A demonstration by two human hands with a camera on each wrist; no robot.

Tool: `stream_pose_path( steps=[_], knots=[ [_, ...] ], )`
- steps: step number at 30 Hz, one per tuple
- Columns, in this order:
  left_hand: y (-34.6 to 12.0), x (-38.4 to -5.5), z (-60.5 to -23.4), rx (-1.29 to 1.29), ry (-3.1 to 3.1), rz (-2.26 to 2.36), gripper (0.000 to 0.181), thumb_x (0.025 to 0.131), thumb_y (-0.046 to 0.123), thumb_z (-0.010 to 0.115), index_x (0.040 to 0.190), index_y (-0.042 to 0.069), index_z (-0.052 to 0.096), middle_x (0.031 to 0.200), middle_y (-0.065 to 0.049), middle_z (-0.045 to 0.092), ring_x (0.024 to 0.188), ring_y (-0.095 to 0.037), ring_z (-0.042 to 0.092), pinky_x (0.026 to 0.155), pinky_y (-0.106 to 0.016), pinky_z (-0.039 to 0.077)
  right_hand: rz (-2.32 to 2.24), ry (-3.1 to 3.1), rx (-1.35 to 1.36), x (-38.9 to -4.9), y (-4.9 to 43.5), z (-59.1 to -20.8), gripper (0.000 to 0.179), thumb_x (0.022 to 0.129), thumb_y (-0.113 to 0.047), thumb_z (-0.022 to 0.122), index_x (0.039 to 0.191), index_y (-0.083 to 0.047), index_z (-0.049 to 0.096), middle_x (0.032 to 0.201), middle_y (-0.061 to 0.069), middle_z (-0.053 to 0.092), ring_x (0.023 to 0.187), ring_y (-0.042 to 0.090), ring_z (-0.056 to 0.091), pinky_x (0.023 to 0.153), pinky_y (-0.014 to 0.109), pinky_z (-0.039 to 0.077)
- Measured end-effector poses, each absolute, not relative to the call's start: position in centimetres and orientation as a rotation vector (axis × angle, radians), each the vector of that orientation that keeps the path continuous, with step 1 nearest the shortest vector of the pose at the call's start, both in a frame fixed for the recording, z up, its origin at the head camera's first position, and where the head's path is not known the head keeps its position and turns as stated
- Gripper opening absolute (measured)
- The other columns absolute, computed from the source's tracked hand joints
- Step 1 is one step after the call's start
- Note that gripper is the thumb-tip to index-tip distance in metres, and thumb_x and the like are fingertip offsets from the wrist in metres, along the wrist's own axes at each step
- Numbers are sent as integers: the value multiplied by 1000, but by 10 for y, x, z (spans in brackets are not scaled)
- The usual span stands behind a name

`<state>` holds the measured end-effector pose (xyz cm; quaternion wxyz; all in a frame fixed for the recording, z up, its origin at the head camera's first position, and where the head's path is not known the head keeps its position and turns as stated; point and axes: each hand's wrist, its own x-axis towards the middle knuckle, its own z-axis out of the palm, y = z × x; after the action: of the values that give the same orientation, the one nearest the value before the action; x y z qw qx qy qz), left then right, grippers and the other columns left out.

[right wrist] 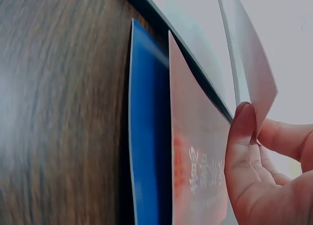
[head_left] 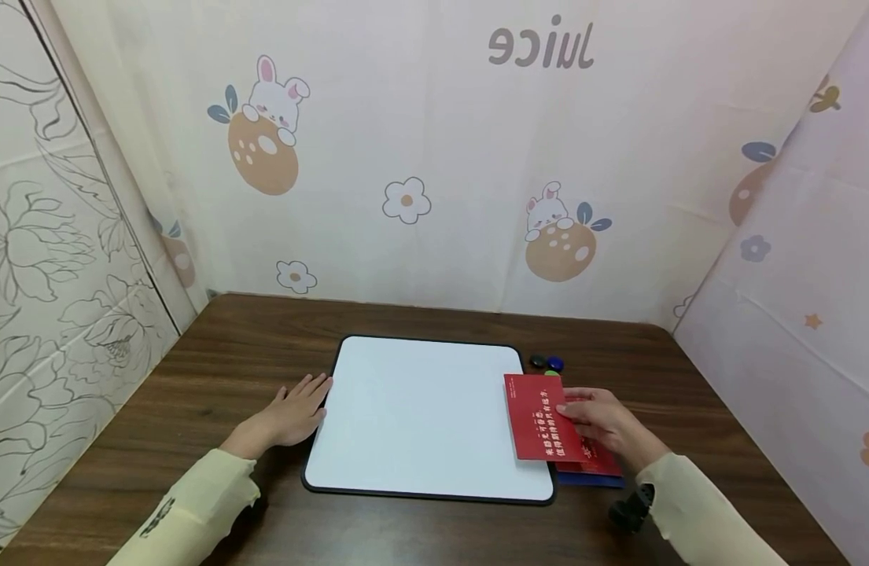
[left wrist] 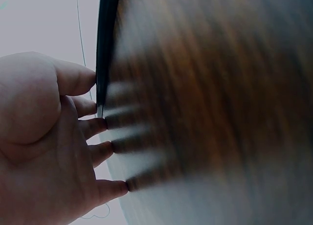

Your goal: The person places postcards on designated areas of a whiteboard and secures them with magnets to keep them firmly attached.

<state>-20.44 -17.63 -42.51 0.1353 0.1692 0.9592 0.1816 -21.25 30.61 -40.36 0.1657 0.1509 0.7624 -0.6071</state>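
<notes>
A whiteboard (head_left: 420,417) with a black rim lies flat on the wooden table. At its left edge my left hand (head_left: 292,413) rests with fingers spread; the left wrist view shows its fingertips and thumb right at the rim. On the other side, my right hand (head_left: 607,420) pinches a red card (head_left: 536,417) with white lettering between thumb and fingers. This card is raised over the board's right edge and overlaps it. Below the hand lie another red card (right wrist: 195,137) and a blue card (right wrist: 146,112), side by side in the right wrist view, partly hidden in the head view.
Just past the board's upper right corner sit a dark round piece (head_left: 538,361), a blue one (head_left: 555,363) and a green one (head_left: 551,373), the last partly covered by the held card. A patterned curtain (head_left: 406,118) hangs behind the table (head_left: 264,314).
</notes>
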Motion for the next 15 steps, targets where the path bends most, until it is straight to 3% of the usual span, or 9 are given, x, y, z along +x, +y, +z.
stream_pose_path(
  steps=[15],
  knots=[
    [-175,-203,-423,476,2768,527,55,102,17,40,149,-4,21,154,-27,16,141,-44,9,104,-69,6,-1760,2126,453,-216,290,-408,57,91,-3,63,139,9,35,109,19,60,84,23,62,74,37,55]
  ],
)
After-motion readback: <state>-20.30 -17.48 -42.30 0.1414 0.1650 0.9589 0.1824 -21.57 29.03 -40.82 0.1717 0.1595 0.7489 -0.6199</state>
